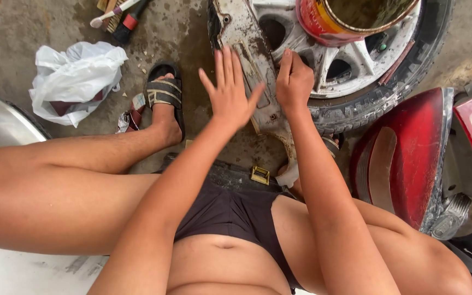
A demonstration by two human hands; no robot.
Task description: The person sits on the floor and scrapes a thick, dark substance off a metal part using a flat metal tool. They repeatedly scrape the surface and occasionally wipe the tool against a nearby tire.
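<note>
Pressing panel [247, 49]: left hand [230, 95] spread, right hand [293, 82] curled (wheel [367, 60] behind)

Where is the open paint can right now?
The paint can sits at the top of the head view, resting on the wheel lying flat on the floor, just beyond the right hand.

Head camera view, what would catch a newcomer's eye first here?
The two hands at centre: the left hand spread flat, the right hand pressing on a worn whitish panel leaning on a wheel. A red-labelled can sits on that wheel; a dark red body part lies right.
</note>
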